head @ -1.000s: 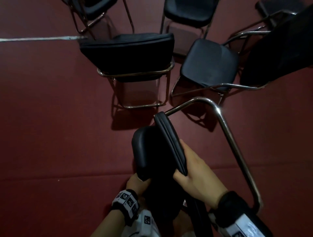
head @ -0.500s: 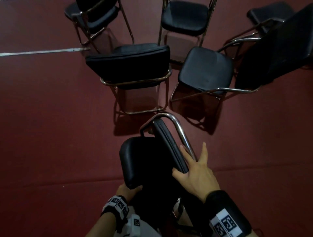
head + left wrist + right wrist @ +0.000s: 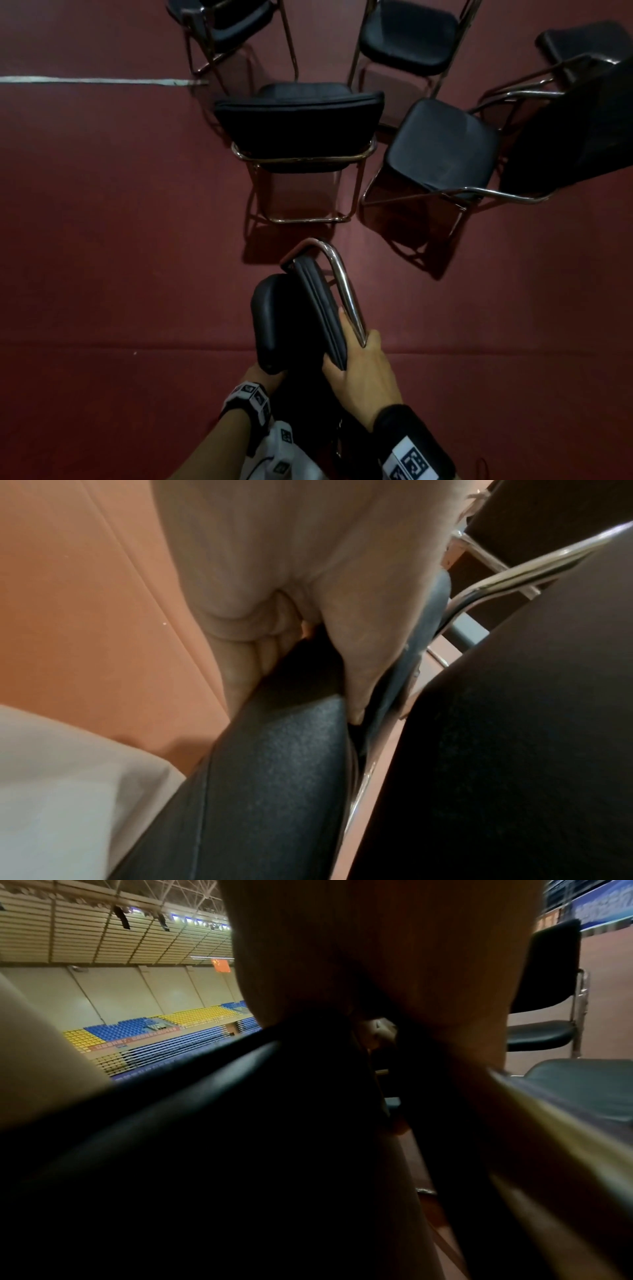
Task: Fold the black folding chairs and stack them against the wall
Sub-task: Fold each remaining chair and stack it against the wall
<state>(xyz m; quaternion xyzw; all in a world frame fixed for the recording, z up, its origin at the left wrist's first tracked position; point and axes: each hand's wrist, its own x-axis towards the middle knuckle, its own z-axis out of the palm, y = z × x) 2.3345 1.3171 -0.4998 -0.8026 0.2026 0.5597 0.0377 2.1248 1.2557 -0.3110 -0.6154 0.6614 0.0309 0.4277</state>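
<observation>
A black folding chair (image 3: 284, 322) is folded nearly flat and stands upright just in front of me. Its padded backrest (image 3: 274, 318), seat edge (image 3: 320, 308) and chrome tube (image 3: 344, 284) lie close together. My left hand (image 3: 264, 375) grips the lower end of the backrest pad. In the left wrist view the fingers (image 3: 240, 653) and thumb curl round that pad (image 3: 274, 777). My right hand (image 3: 359, 366) holds the seat edge and the chrome tube together, thumb on the pad side. In the right wrist view the palm (image 3: 377, 961) presses the dark pad (image 3: 205, 1123).
Several unfolded black chairs stand ahead on the red floor: one straight in front (image 3: 298, 126), one to its right (image 3: 442, 147), others behind (image 3: 411, 34) (image 3: 233, 24) and at the far right (image 3: 582, 41). A white line (image 3: 96, 81) crosses the floor at the left.
The chrome leg frame has swung in against the seat. My right hand, fingers spread half a second ago, now wraps round tube and seat. The left hand keeps its grip.
</observation>
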